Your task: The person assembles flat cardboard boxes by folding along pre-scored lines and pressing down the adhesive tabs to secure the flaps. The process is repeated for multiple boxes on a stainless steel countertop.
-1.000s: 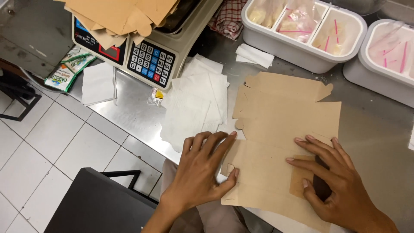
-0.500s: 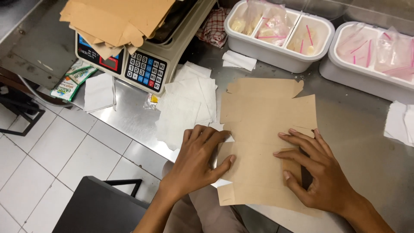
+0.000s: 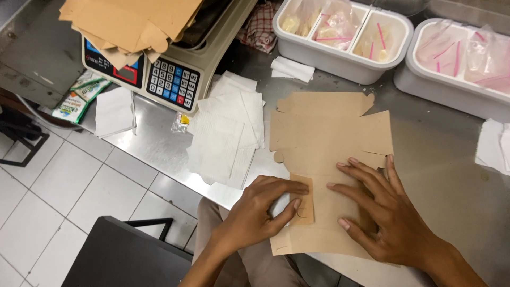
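Head view: your left hand (image 3: 260, 207) pinches a flap of the flat cardboard box (image 3: 329, 159); right hand (image 3: 380, 212) presses it flat, fingers spread.

Cardboard blank (image 3: 329, 143) right of napkins (image 3: 226, 133)

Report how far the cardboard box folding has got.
Done: little; the brown cardboard blank lies mostly flat on the steel table. In hand: the left hand folds a small side flap inward while the right hand presses the sheet down. Left: the other flaps, all unfolded.
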